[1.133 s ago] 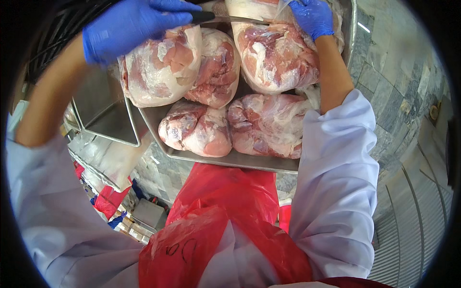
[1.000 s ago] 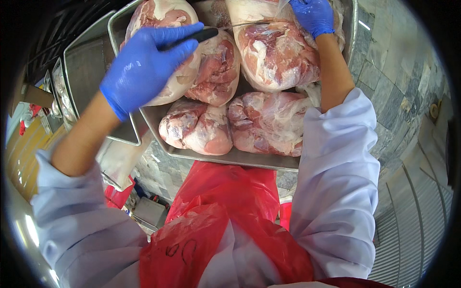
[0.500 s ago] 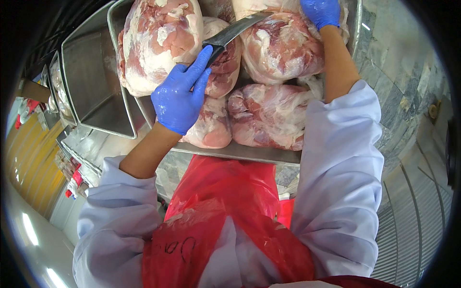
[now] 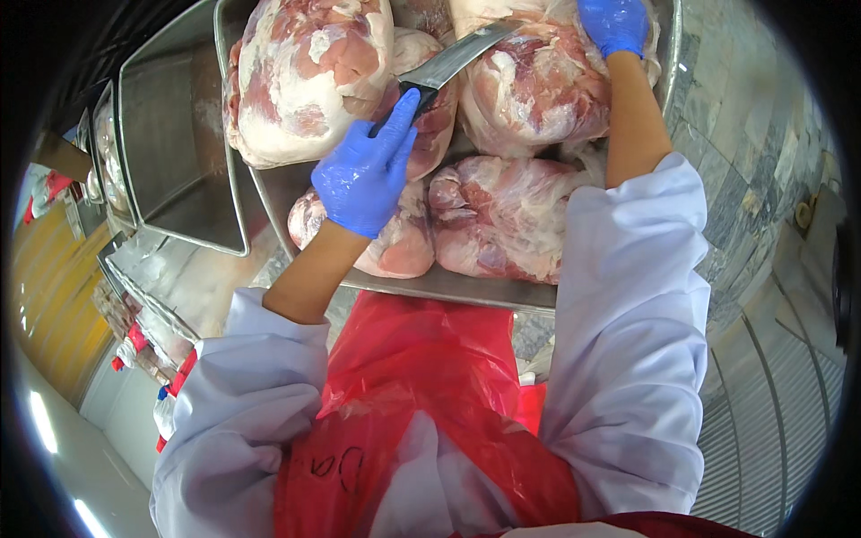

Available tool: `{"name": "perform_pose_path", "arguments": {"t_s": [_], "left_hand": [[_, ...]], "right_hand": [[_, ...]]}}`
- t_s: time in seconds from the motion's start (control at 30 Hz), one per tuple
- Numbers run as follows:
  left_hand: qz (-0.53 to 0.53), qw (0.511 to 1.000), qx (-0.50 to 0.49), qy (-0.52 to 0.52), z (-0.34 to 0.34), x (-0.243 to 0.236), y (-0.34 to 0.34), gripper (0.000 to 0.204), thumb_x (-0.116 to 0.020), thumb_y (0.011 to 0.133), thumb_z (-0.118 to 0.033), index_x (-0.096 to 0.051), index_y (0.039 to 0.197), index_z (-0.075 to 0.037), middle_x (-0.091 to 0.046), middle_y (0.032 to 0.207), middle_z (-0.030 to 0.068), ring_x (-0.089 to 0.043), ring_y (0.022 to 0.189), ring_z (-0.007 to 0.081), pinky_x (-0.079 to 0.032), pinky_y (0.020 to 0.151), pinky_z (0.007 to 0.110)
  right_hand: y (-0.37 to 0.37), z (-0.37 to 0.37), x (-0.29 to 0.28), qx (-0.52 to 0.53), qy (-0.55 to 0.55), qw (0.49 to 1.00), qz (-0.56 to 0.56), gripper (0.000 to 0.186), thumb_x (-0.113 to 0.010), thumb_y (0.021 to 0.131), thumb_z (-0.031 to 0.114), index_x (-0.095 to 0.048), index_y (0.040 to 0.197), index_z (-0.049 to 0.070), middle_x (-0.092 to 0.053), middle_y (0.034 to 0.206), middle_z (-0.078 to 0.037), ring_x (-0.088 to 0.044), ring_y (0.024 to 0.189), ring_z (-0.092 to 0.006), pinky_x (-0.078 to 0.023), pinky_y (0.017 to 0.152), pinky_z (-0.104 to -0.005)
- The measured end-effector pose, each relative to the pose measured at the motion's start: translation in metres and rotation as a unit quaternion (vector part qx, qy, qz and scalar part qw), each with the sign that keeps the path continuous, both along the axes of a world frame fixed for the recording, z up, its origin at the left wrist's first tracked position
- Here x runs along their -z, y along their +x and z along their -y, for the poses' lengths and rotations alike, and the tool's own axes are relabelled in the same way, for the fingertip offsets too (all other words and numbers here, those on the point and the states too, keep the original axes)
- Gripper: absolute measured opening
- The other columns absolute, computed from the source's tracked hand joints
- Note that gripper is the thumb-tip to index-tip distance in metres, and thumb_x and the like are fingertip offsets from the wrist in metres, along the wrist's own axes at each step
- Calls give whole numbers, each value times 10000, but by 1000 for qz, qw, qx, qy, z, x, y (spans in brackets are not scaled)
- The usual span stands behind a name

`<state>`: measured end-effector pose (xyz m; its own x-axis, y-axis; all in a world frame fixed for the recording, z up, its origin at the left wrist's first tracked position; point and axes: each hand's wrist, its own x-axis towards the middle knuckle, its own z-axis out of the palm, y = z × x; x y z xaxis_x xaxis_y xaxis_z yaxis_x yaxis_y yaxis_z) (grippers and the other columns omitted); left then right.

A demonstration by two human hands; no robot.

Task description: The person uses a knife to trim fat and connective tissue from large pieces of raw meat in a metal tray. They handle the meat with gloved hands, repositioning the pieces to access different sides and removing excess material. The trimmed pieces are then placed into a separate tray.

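Observation:
My left hand (image 4: 362, 177), in a blue glove, is closed round the black handle of a knife (image 4: 462, 56), with the index finger stretched along the handle. The broad blade points up and right, and its tip meets the top of a large raw piece of meat (image 4: 541, 94) with white fat. At that piece's upper right side lies my right hand (image 4: 616, 24), also gloved in blue; its fingers are cut off by the picture's top edge. Another big fatty piece of meat (image 4: 309, 76) sits left of the knife.
A metal tub (image 4: 466, 289) holds the several pieces of meat, including one near its front wall (image 4: 502, 220). To the left stands another metal tub (image 4: 184, 170). Grey tiled floor (image 4: 726, 161) shows at right, and a drain grate (image 4: 762, 421) at lower right.
The left hand and knife have shifted slightly right in the picture, the blade tip staying on the same piece. The meat and right hand also appear a little further right.

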<state>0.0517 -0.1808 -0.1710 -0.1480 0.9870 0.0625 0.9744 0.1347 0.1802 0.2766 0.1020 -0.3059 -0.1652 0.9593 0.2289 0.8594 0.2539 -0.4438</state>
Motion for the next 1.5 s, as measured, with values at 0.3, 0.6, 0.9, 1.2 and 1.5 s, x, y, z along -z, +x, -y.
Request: {"name": "perform_pose_path", "arguments": {"t_s": [0.3, 0.6, 0.9, 1.2, 1.5], "left_hand": [[161, 943, 129, -261, -96, -157, -59, 383, -597, 940, -221, -583, 1306, -107, -652, 1219, 118, -615, 1117, 182, -454, 952, 313], [222, 894, 204, -331, -148, -140, -61, 362, -538, 980, -198, -576, 1313, -63, -635, 1252, 80, -555, 1149, 124, -417, 1020, 304], [109, 850, 100, -505, -246, -159, -31, 347, -626, 939, -272, -639, 1246, -110, -678, 887, -13, -535, 752, 67, -470, 671, 225], [122, 885, 152, -422, -232, -106, -12, 367, -560, 974, -237, -590, 1278, -34, -674, 1053, 55, -564, 982, 107, -465, 923, 277], [166, 961, 4, -220, -93, -89, 20, 371, -596, 933, -247, -591, 1300, -195, -671, 854, 185, -629, 686, 322, -505, 660, 363]], "right_hand": [[17, -5, 25, 14, 39, 999, -13, 302, -499, 868, 296, -630, 787, 37, -633, 855, -249, -610, 817, -416, -480, 756, -489], [6, 2, 14, -42, 14, 998, -53, 296, -508, 831, 283, -593, 734, 16, -608, 812, -261, -593, 793, -424, -459, 752, -511], [9, -3, 31, -39, 4, 999, -14, 295, -495, 844, 275, -600, 718, 30, -597, 819, -239, -588, 823, -401, -461, 770, -494], [5, 1, 27, -33, -1, 999, -40, 223, -537, 827, 220, -642, 704, 67, -621, 781, -186, -616, 774, -344, -474, 722, -452], [3, 2, 17, -48, 19, 997, -58, 212, -519, 842, 203, -638, 715, 83, -623, 772, -162, -612, 754, -339, -476, 712, -453]]}}
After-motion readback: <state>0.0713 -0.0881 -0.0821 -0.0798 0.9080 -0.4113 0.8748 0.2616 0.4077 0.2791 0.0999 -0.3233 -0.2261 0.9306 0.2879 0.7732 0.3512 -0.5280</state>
